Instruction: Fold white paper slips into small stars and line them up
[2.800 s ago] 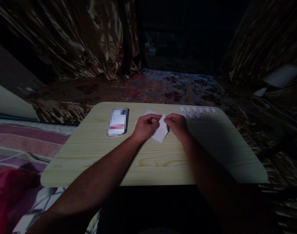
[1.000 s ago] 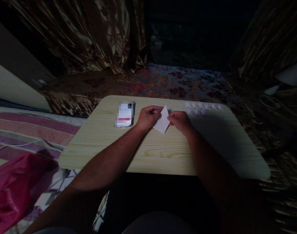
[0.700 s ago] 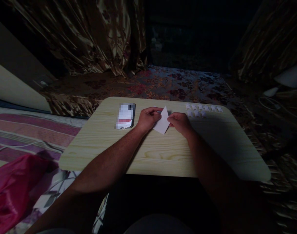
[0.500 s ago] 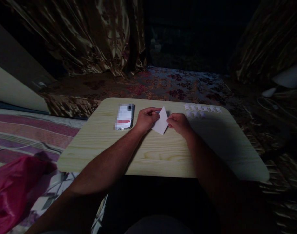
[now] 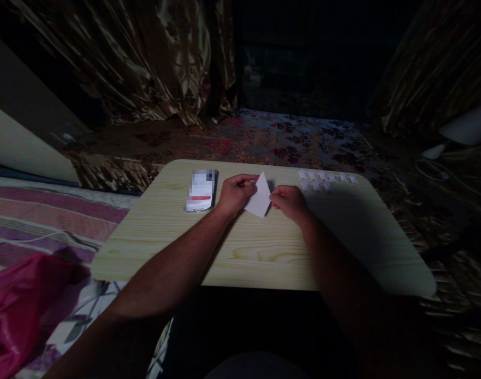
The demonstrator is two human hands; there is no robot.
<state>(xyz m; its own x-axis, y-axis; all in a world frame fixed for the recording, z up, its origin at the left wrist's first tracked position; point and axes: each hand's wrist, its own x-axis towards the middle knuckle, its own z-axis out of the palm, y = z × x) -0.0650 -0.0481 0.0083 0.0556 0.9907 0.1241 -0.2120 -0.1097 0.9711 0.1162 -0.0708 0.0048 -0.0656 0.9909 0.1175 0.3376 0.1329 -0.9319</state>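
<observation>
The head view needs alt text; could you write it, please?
A left hand and right hand hold a folded white paper over a wood-grain table. A phone lies to their left; small white pieces lie in two rows at the far right.

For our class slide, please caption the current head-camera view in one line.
Left hand and right hand hold white paper at a table, between a phone and small white shapes.
</observation>
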